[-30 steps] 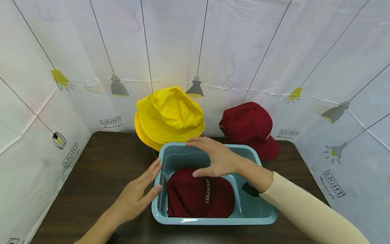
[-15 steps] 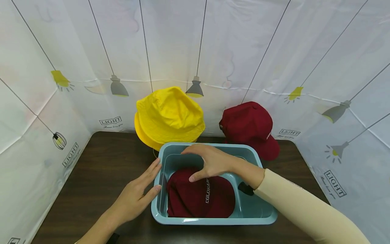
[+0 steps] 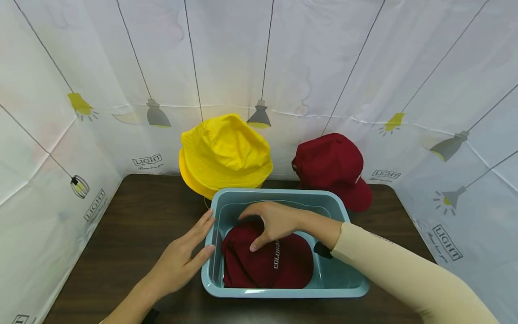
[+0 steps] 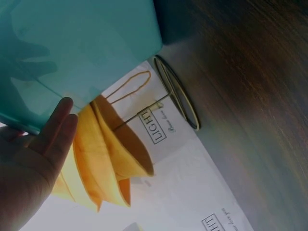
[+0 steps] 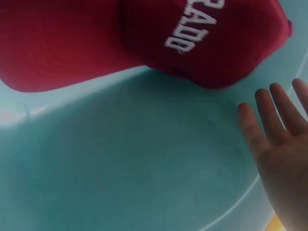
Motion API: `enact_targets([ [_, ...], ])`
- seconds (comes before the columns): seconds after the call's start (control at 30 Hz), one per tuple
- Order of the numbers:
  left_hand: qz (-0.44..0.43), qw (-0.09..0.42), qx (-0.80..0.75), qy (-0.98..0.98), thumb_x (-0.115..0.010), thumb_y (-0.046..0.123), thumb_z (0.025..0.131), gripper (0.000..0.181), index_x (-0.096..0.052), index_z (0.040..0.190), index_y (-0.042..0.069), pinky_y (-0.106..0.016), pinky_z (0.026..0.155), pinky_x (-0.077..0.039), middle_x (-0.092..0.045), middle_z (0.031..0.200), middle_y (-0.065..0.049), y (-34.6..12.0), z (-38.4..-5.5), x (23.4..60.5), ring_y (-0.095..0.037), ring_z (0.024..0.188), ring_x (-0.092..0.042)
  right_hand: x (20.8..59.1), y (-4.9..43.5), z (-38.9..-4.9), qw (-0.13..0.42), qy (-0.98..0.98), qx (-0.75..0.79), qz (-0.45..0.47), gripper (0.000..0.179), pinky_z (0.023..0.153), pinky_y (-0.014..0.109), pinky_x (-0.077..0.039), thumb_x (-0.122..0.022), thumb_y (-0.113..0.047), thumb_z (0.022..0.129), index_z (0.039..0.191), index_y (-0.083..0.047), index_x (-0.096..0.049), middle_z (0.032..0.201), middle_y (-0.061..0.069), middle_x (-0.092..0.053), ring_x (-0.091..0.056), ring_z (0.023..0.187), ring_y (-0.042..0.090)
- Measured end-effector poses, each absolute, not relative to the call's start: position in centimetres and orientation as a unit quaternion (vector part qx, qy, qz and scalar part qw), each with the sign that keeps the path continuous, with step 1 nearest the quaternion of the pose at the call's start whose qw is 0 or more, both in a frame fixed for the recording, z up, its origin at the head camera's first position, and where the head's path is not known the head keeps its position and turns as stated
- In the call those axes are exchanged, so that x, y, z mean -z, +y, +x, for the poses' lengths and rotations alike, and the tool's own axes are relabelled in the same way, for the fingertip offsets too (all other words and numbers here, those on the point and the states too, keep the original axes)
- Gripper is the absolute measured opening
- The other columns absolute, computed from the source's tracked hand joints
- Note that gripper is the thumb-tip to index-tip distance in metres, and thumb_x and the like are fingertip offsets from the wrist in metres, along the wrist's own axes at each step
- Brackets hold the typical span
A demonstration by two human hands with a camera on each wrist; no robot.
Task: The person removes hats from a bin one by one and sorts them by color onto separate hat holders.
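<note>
A dark red baseball cap (image 3: 252,270) with white lettering lies inside a light blue plastic tub (image 3: 283,293). My right hand (image 3: 278,220) is down in the tub above the cap, thumb spread apart from the fingers. In the right wrist view, its fingers (image 5: 274,113) stretch beside the cap (image 5: 207,45), with a gap showing between them. My left hand (image 3: 178,263) rests its straight fingertips and thumb against the tub's left side. The left wrist view shows those fingertips at the tub's outer wall (image 4: 96,43).
Behind the tub, yellow hats (image 3: 226,155) sit stacked on a wire stand, whose round base (image 4: 178,91) shows in the left wrist view. Another dark red cap (image 3: 329,164) stands at the back right. A printed curtain (image 3: 226,58) surrounds the dark wooden table (image 3: 133,225).
My right hand has moved down and slightly left, from over the tub's back rim to just above the cap inside. The left hand stays against the tub's side.
</note>
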State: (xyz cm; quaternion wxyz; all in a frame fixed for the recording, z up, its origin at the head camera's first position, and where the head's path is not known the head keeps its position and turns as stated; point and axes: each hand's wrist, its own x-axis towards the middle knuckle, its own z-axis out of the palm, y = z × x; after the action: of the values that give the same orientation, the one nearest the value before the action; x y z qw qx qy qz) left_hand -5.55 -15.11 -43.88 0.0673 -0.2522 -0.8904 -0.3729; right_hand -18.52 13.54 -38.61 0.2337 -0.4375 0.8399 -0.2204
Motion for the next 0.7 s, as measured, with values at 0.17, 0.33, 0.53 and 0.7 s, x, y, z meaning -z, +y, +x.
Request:
enact_targets([
  [0.17,-0.248,0.064,0.374,-0.891,-0.056,0.03,0.109,0.061,-0.037,0.164,0.011,-0.052,0.113,-0.039,-0.023,0.173,0.003,-15.1,-5.6,43.9,-0.025,0.151,-0.038,39.0,13.4,-18.4,0.252,0.834,0.215,-0.441,0.077,0.103,0.035,-0.052,-0.092,-0.043,0.08,0.142,-0.009,-0.063,0.133,0.001,-0.068,-0.062,0.117,0.022],
  [0.33,-0.25,0.064,0.376,-0.89,-0.056,0.029,0.11,0.061,-0.036,0.164,0.011,-0.052,0.114,-0.039,-0.022,0.173,0.003,-15.1,-5.6,43.9,-0.024,0.152,-0.038,39.7,13.4,-18.7,0.265,0.837,0.2,-0.436,0.071,0.096,0.03,-0.053,-0.092,-0.036,0.082,0.142,-0.009,-0.064,0.13,0.0,-0.069,-0.062,0.111,0.018],
  [0.53,-0.249,0.066,0.374,-0.891,-0.056,0.029,0.109,0.061,-0.036,0.164,0.011,-0.051,0.114,-0.038,-0.022,0.173,0.004,-15.1,-5.5,43.9,-0.023,0.152,-0.038,40.0,13.4,-19.2,0.283,0.832,0.209,-0.428,0.064,0.088,0.027,-0.055,-0.09,-0.028,0.084,0.138,-0.006,-0.065,0.126,0.001,-0.07,-0.064,0.102,0.016],
  [0.7,-0.251,0.068,0.373,-0.891,-0.056,0.028,0.109,0.061,-0.036,0.164,0.01,-0.05,0.113,-0.039,-0.023,0.173,0.003,-15.1,-5.6,43.9,-0.023,0.152,-0.038,40.1,13.4,-19.1,0.284,0.832,0.206,-0.429,0.048,0.081,0.025,-0.056,-0.09,-0.021,0.085,0.128,-0.009,-0.071,0.109,-0.006,-0.072,-0.064,0.09,0.011],
])
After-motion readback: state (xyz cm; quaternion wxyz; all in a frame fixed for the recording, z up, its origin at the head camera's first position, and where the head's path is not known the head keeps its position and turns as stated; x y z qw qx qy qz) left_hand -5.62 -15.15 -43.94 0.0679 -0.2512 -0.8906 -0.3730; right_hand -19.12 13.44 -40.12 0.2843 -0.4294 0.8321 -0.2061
